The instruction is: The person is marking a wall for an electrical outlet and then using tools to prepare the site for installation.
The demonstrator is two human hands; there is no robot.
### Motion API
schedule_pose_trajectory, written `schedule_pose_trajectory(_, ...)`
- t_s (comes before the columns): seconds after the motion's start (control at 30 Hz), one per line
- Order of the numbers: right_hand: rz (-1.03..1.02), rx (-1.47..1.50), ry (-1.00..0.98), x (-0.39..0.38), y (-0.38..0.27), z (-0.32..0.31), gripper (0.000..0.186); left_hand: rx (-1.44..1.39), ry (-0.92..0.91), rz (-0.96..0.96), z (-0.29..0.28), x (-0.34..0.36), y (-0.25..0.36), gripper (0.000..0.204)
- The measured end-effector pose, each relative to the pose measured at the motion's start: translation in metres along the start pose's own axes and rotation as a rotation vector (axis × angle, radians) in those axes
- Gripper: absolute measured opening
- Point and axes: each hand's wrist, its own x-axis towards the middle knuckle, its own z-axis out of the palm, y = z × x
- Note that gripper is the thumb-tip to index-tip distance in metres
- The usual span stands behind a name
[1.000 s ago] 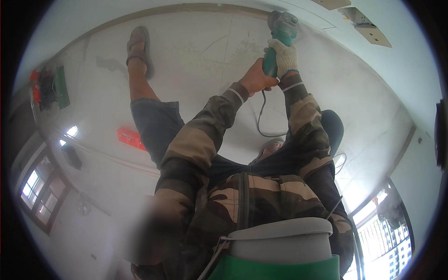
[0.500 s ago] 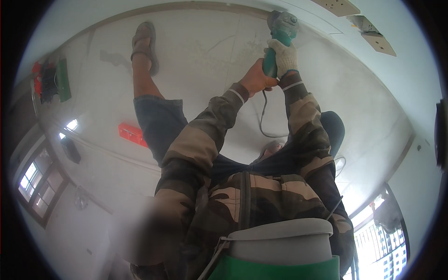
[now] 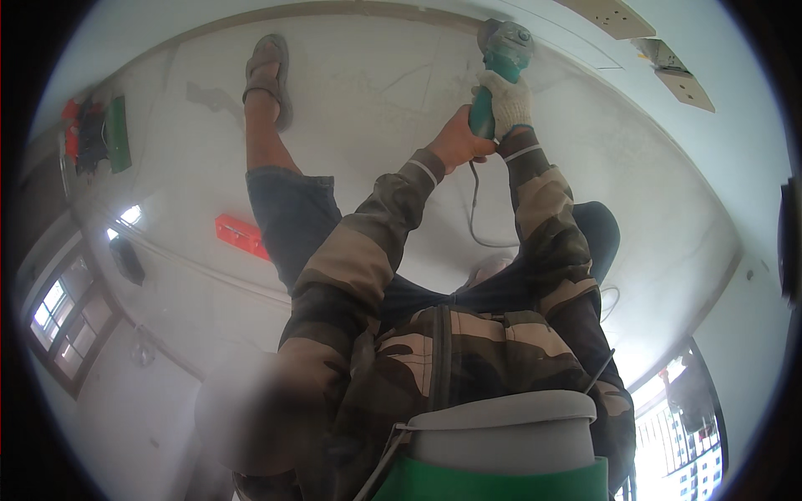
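A teal angle grinder [image 3: 504, 60] with a grey metal head is held out at arm's length, its head close to the line where the floor meets the wall. My right hand [image 3: 510, 102], in a white knitted glove, wraps round the grinder's body. My left hand [image 3: 461, 144], bare, is closed round the rear end of its handle. A dark power cord [image 3: 474, 209] runs from the handle back toward my legs. The disc side of the head is hard to make out.
Wall socket plates [image 3: 614, 18] sit just right of the grinder. A red block-like object [image 3: 242, 236] lies on the dusty floor [image 3: 368, 108] beside my bent left leg [image 3: 288, 200]. Red, black and green items [image 3: 96, 134] are at the far left. Barred window [image 3: 685, 434] at lower right.
The view has shifted slightly, with the left leg and red object appearing a little further right. Both hands keep their hold on the grinder, which stays in nearly the same spot.
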Motion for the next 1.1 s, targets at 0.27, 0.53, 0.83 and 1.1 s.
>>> schedule_pose_trajectory(0.27, -0.018, -0.027, -0.042, 0.004, 0.003, 0.005, 0.032, -0.031, 0.015, 0.015, -0.005, -0.002, 0.000, 0.072)
schedule_pose_trajectory(0.53, -0.012, -0.005, -0.062, 0.003, 0.004, 0.016, 0.031, -0.033, 0.042, 0.017, -0.012, -0.007, 0.001, 0.070)
schedule_pose_trajectory(0.83, -0.014, -0.031, -0.060, 0.002, 0.000, 0.025, 0.029, -0.036, 0.066, 0.019, -0.016, -0.009, 0.005, 0.066)
schedule_pose_trajectory(1.1, -0.026, -0.080, -0.084, 0.004, 0.002, 0.030, 0.029, -0.066, 0.075, 0.032, -0.021, -0.012, 0.006, 0.067)
